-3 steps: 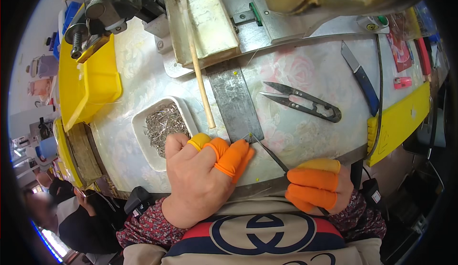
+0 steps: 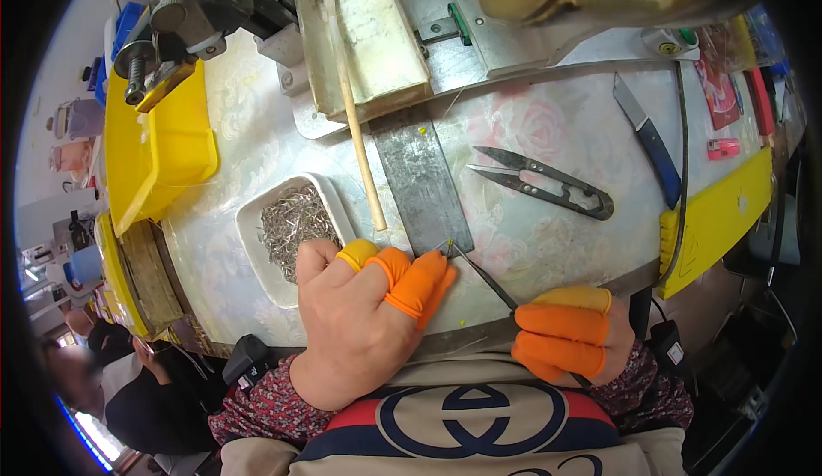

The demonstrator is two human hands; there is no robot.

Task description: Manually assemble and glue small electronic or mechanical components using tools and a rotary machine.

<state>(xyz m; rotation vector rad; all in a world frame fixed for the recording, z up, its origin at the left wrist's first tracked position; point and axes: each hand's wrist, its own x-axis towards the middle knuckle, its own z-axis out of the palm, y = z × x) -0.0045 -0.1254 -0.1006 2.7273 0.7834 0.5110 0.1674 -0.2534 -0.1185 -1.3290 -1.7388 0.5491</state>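
My left hand point(image 2: 368, 318), with orange and yellow finger cots, is closed in a pinch at the near end of a flat grey metal plate point(image 2: 419, 181). What its fingertips hold is too small and hidden to name. From the right, my right hand point(image 2: 569, 332), also in orange and yellow cots, grips a slim dark pointed tool point(image 2: 490, 281). The tool's tip meets the plate's near edge beside my left fingertips, close to a tiny yellow bit point(image 2: 449, 243). Just left of that hand stands a white tub point(image 2: 253, 236) of small metal pins point(image 2: 295, 223).
Thread snips point(image 2: 544, 183) and a blue-handled knife point(image 2: 648, 142) lie to the right. A wooden stick point(image 2: 360, 146) leans from a metal tray point(image 2: 385, 39) on the machine. A yellow bin point(image 2: 184, 133) stands at left; another person point(image 2: 154, 382) sits at lower left.
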